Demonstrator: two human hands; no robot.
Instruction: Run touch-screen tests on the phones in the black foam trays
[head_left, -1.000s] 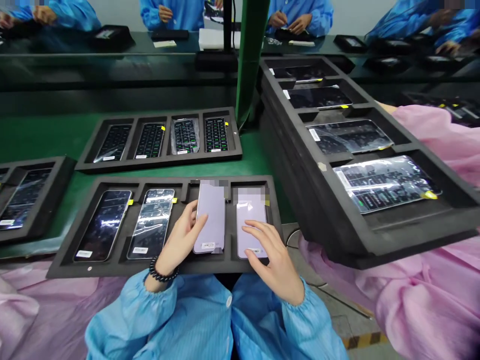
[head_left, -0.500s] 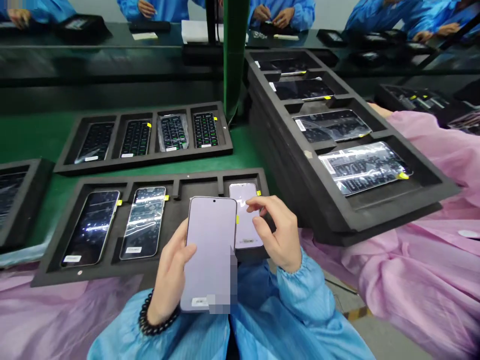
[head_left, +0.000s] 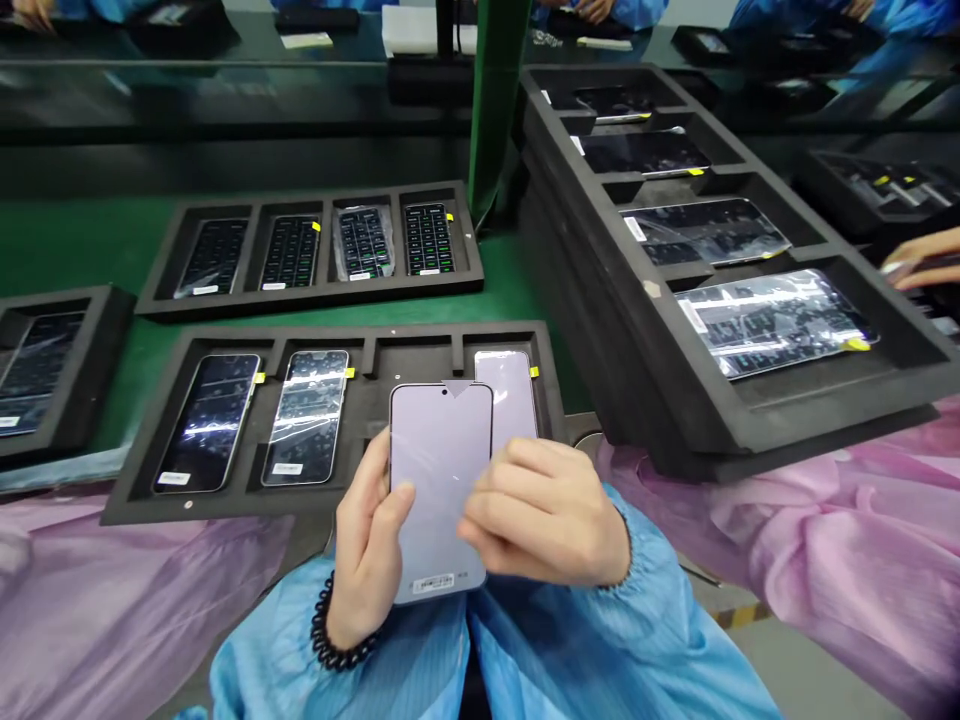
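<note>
My left hand [head_left: 367,550] holds a smartphone [head_left: 435,470] upright, thumb on its left edge; the lit screen is plain pale lilac with a small label at the bottom. At the phone's right edge is my right hand [head_left: 551,515], fingers curled together over the screen's lower right side. Whatever its fingertips may pinch is hidden. Behind them lies a black foam tray [head_left: 274,505] with a dark phone [head_left: 210,420], a glossy film-covered phone [head_left: 309,415] and, partly covered by my right hand, a lit lilac phone [head_left: 506,390] in its compartments.
A second foam tray [head_left: 311,300] of phones lies behind on the green bench [head_left: 82,220]. Stacked trays [head_left: 652,400] rise at the right, another tray [head_left: 112,340] sits left. Pink sleeves [head_left: 840,510] flank me; a co-worker's hand [head_left: 930,255] shows far right.
My right hand has moved from above the tray's lit phone down and left to the held phone's edge, its fingers now curled closed. The camera view has shifted slightly.
</note>
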